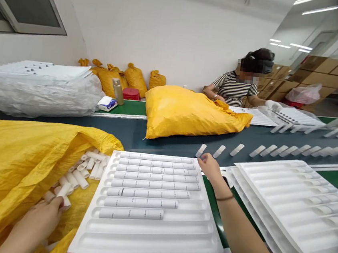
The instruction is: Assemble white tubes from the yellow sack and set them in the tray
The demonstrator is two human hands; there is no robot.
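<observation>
My left hand point(40, 215) reaches into an open yellow sack point(8, 158) at the left, its fingers closed on a short white tube point(65, 190) among several loose ones. At the edge of the conveyor belt my right hand point(211, 168) is closed, thumb and fingertips pinching the lower end of a short white tube point(201, 149) with a paler upper part. Between my hands lies a white grooved tray point(151, 235). Its far grooves hold rows of printed white tubes point(150, 185) laid end to end; the nearest grooves hold none.
Several white tubes point(237, 149) lie spaced along the dark belt point(120, 128). A full yellow sack point(188, 112) rests across it. Stacked trays point(288, 195) stand at right, wrapped trays point(39, 93) at far left. A co-worker point(236, 87) in stripes handles trays opposite.
</observation>
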